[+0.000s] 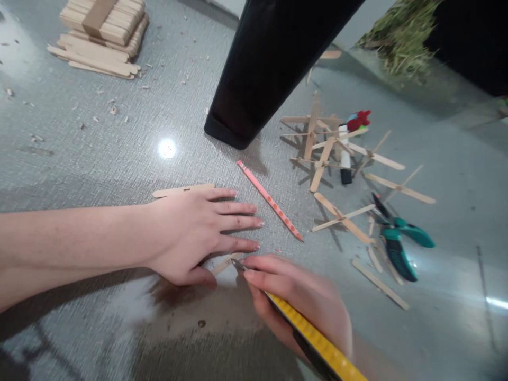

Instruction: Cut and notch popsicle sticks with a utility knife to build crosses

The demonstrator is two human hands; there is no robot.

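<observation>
My left hand (194, 225) lies flat on the grey table, its fingers spread to the right. Between its thumb and forefinger, part of a wooden craft stick (223, 264) shows, and the rest is hidden under the hand. A yellow and black utility knife (313, 336) is gripped in my right hand (296, 296). Its blade tip touches or almost touches the stick just right of my left thumb. Above my left hand lies another craft stick (184, 189) with a small dark slot in its middle. A pink pencil (270, 201) rests beyond my fingertips.
Crossed stick pieces (341, 217) and a white marker (344, 153) lie to the right, near teal-handled pliers (397, 238). A loose stick (380, 284) lies below them. Bundled sticks (103, 32) sit at the upper left. A black upright object (273, 69) stands at top centre.
</observation>
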